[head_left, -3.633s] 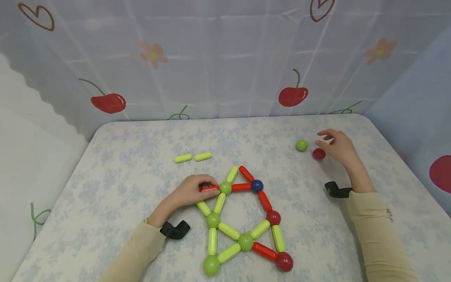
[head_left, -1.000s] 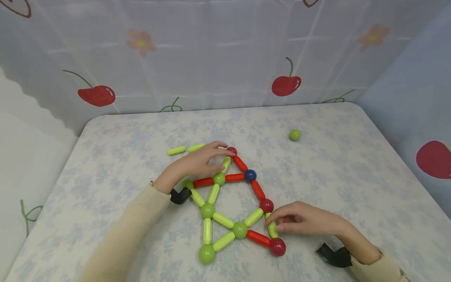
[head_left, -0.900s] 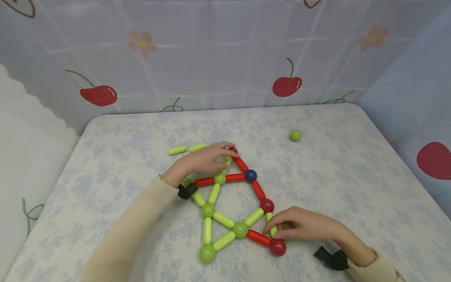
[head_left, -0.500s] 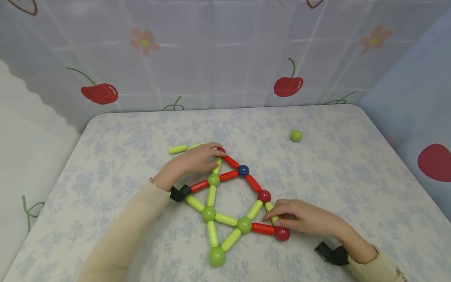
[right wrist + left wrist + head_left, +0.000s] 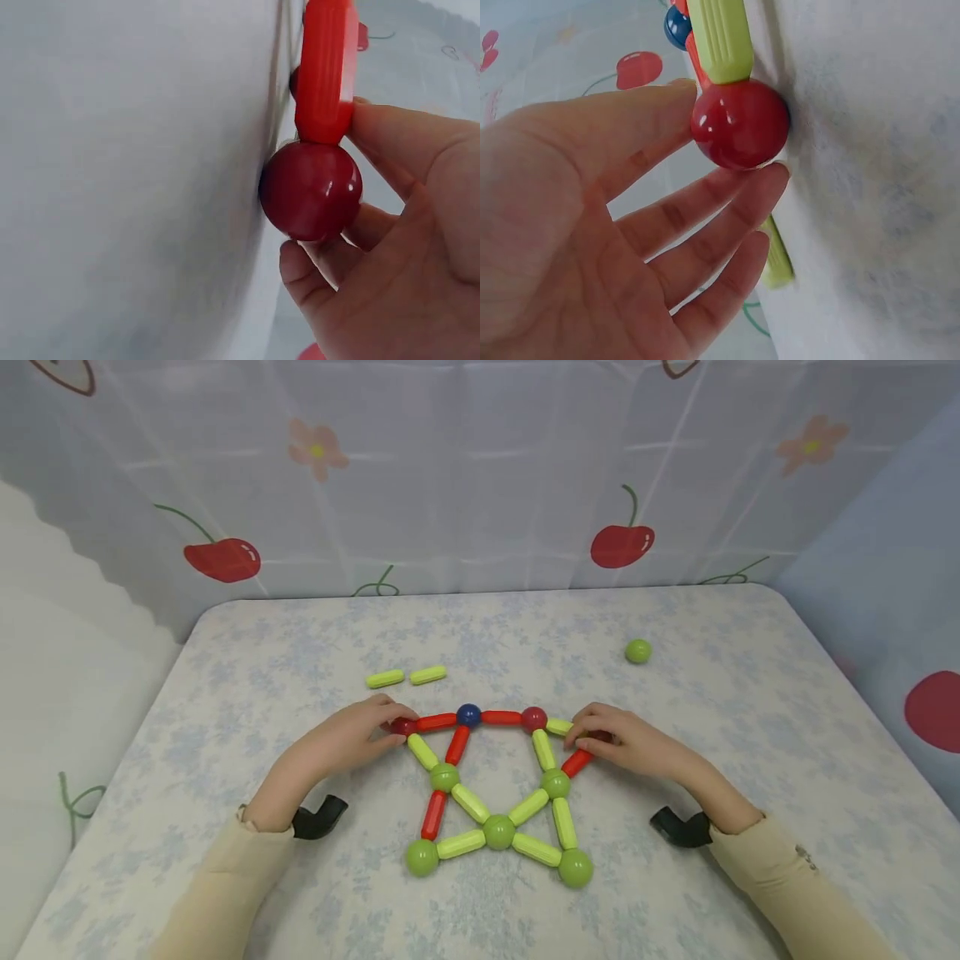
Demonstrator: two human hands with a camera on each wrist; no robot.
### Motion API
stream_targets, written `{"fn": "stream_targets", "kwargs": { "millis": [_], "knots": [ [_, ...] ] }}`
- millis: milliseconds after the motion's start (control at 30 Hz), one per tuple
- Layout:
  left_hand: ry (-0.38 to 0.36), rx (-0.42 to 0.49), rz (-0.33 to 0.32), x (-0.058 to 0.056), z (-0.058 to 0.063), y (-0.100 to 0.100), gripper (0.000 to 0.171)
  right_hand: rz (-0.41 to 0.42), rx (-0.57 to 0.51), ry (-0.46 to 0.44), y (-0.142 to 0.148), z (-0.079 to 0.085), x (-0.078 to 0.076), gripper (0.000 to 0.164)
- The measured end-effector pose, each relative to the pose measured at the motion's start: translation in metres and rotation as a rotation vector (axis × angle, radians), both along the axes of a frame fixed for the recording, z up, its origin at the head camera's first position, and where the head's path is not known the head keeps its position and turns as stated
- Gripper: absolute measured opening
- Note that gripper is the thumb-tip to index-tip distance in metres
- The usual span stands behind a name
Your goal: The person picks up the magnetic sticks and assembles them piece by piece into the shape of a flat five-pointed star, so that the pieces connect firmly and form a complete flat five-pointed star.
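Note:
A flat frame of magnetic rods and balls lies on the table, with a blue ball (image 5: 468,716) at its far side and a green ball (image 5: 498,832) near its front middle. At the left corner my left hand (image 5: 341,742) pinches a red ball (image 5: 740,124) between thumb and fingers. A light green rod (image 5: 721,37) joins that ball. Over at the right corner, my right hand (image 5: 633,742) holds another red ball (image 5: 311,191), its thumb beside the attached red rod (image 5: 327,71). In the head view the right fingers mostly hide this ball.
Two loose light green rods (image 5: 407,677) lie behind the frame, left of middle. A loose green ball (image 5: 638,651) sits at the back right. The patterned table (image 5: 300,635) meets a printed curtain (image 5: 480,485) at its far edge.
A red ball from the back right has joined the frame. Since then both hands have turned the frame counterclockwise: the left hand came left and nearer, the right hand went farther back.

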State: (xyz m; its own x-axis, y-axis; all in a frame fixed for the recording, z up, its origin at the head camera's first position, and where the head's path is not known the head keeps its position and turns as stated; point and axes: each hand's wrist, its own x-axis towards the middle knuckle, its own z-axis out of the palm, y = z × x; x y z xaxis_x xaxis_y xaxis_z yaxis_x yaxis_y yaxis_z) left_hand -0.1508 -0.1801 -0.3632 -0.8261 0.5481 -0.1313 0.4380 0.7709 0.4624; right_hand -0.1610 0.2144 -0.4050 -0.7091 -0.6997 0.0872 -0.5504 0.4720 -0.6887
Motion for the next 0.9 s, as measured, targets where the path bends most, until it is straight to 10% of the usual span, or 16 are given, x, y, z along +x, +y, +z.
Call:
{"fn": "stream_targets", "kwargs": {
  "millis": [400, 567, 667, 900],
  "knots": [
    [-0.065, 0.164, 0.022, -0.003, -0.013, -0.013, 0.022, -0.051, -0.171, -0.143, -0.006, -0.014, -0.018, 0.011],
    [0.105, 0.249, 0.154, -0.027, -0.016, -0.025, 0.027, -0.069, -0.231, -0.200, -0.008, -0.019, -0.019, 0.010],
    [0.194, 0.195, 0.265, -0.045, -0.017, -0.027, 0.037, -0.078, -0.243, -0.207, -0.009, -0.021, -0.018, 0.010],
    [0.133, -0.007, 0.308, -0.068, -0.018, -0.021, 0.023, -0.088, -0.260, -0.213, -0.013, -0.023, -0.015, 0.010]
  ]
}}
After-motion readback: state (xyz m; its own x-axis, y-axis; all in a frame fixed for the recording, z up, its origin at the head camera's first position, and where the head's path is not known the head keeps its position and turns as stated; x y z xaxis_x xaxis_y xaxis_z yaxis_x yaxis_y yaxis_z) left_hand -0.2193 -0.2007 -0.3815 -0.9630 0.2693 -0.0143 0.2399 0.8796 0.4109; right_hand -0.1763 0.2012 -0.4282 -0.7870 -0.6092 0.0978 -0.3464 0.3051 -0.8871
